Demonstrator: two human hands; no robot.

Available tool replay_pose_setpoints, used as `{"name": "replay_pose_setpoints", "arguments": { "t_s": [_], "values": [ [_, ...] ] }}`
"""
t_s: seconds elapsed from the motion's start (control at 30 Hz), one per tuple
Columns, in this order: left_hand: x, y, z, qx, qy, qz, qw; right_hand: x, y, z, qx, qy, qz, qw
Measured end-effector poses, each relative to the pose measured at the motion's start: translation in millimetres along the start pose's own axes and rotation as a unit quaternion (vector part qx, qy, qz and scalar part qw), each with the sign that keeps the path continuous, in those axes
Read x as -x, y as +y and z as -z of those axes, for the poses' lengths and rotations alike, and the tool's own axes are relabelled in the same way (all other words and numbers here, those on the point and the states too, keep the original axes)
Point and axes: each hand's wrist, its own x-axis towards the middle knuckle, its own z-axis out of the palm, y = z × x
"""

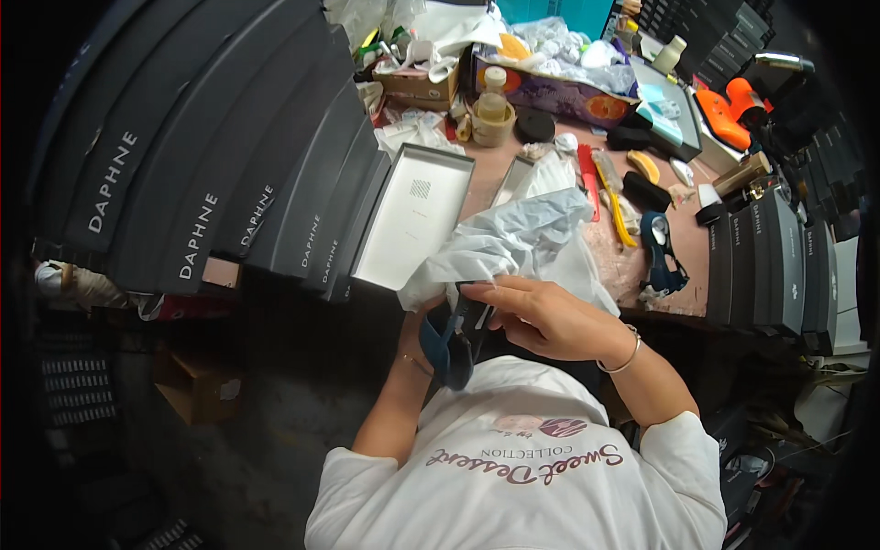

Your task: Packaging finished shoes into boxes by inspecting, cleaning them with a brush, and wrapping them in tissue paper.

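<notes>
A dark blue sandal (444, 350) is held up in front of my chest, just off the table's near edge. My left hand (413, 328) grips it from the left, its fingers mostly hidden behind the sandal and the paper. From the other side my right hand (548, 317) has its fingers bent together at the sandal's dark upper end; a bracelet circles that wrist. Crumpled white tissue paper (513, 240) lies just beyond both hands. A matching blue sandal (658, 255) rests on the table to the right.
An open white box part (414, 215) leans beside tall stacks of dark shoe boxes (229, 147) on the left. More dark boxes (765, 257) stand at right. A yellow-handled tool (616, 203), red brush (588, 179), bottle (493, 96) and purple carton (550, 96) crowd the pink table.
</notes>
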Motion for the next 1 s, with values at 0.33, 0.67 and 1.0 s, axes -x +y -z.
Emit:
{"name": "replay_pose_setpoints", "arguments": {
  "t_s": [0.33, 0.67, 1.0],
  "values": [
    [3.0, 6.5, -8.1, -0.018, 0.148, 0.082, 0.985, 36.6, 32.4, -33.8, 0.099, 0.223, 0.044, 0.969],
    [4.9, 18.8, -5.6, -0.059, 0.037, 0.007, 0.998, 44.5, 43.5, -55.3, -0.001, 0.331, -0.020, 0.943],
    [7.5, 22.6, -31.7, -0.046, 0.054, -0.032, 0.997, 44.2, 50.5, -46.7, 0.070, 0.353, -0.011, 0.933]
  ]
}}
